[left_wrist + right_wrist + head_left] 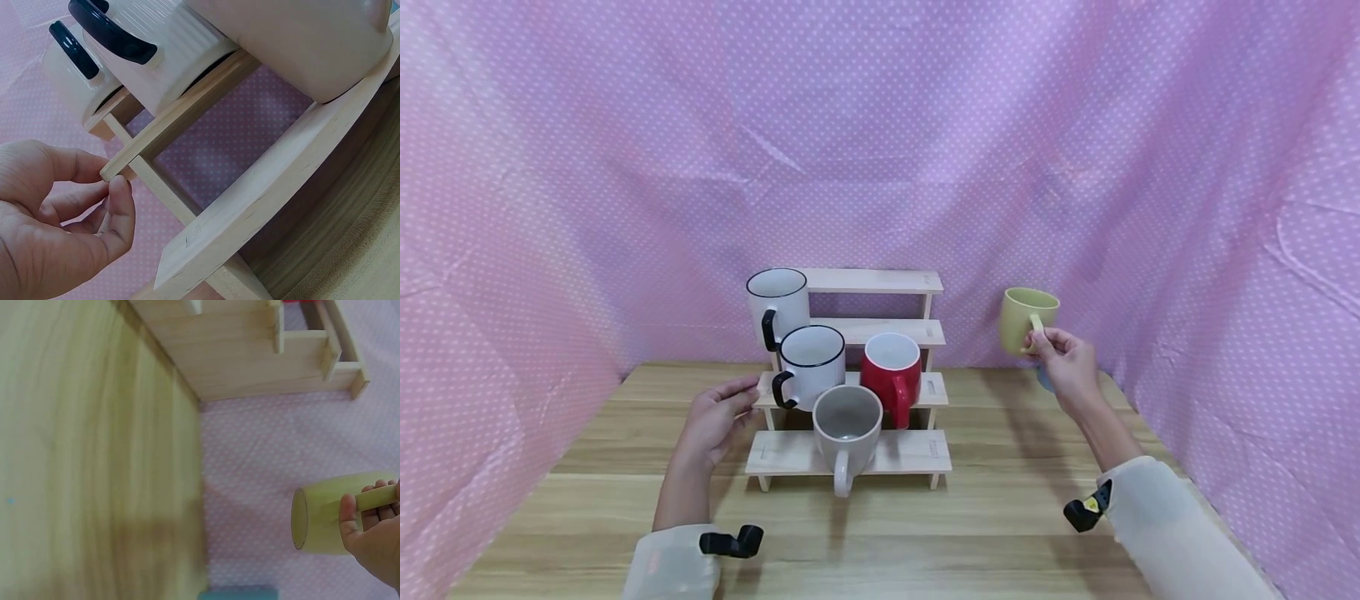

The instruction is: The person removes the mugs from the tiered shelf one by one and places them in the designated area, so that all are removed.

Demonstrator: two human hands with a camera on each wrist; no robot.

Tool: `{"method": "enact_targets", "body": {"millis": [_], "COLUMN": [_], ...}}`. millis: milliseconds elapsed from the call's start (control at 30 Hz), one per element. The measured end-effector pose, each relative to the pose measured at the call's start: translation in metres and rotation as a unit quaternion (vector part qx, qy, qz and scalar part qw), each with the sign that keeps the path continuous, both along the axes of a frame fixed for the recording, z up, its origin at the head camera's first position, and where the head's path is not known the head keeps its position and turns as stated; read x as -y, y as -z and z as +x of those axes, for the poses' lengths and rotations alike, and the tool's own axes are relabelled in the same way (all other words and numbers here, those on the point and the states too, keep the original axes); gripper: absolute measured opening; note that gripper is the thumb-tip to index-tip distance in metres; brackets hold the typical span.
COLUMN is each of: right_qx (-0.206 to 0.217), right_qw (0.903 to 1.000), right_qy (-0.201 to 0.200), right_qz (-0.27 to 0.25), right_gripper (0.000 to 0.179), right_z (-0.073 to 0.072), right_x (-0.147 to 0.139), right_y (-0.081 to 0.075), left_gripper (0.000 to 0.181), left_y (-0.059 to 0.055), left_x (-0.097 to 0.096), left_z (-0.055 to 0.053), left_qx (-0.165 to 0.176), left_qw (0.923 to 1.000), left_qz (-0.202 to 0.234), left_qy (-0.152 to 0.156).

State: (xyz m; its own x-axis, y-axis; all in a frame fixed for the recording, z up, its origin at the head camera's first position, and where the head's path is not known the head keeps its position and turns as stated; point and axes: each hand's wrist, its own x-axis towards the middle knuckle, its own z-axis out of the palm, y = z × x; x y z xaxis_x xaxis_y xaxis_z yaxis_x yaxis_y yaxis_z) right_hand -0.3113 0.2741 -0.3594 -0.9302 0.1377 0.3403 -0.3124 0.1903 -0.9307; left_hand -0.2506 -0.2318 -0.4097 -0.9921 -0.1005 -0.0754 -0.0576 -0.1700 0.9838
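Carefully, I hold the yellow-green mug (1017, 323) up off the table (1000, 533), to the right of the stepped wooden rack (775, 450), its mouth upward. My right hand (1070, 371) pinches its handle, thumb on one side and fingers curled on the other. It looks like glazed ceramic, so I judge it rigid, middling in weight, smooth enough to slip and likely to chip if knocked. The handle is the best hold; hanging from one side, though, the body may tip unless my thumb presses firmly. My left hand (721, 421) pinches the left end of the rack's second step from the bottom, between thumb and fingertips. That thin wood seems light and stiff, and could shift if pushed. A grey mug (847, 421) stands on the lowest step; a red mug (889, 379) and a black-handled white mug (812, 375) share the step I grip.
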Motion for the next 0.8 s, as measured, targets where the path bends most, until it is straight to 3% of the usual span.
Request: {"method": "enact_targets", "body": {"millis": [100, 333, 533, 800], "right_qx": [0.007, 0.038, 0.077, 0.072], "right_qw": [0.9998, 0.9992, 0.9965, 0.9972], "right_qy": [0.008, 0.013, 0.029, 0.022], "right_qz": [0.019, -0.01, 0.017, 0.006], "right_gripper": [0.037, 0.035, 0.034, 0.034], "right_z": [-0.001, -0.004, -0.007, -0.012], "right_x": [-0.003, -0.002, -0.006, -0.011], "right_y": [0.011, 0.037, 0.052, 0.069], "left_gripper": [0.048, 0.049, 0.048, 0.048], "left_y": [0.0, 0.001, 0.001, 0.001], "left_x": [0.0, -0.001, 0.0, 0.0], "left_z": [0.0, -0.001, -0.001, 0.0], "left_qx": [0.0, 0.0, -0.003, -0.001], "left_qw": [1.0, 1.0, 1.0, 1.0], "left_qz": [0.0, 0.002, -0.001, -0.007], "left_qy": [-0.001, -0.005, -0.004, -0.006]}}
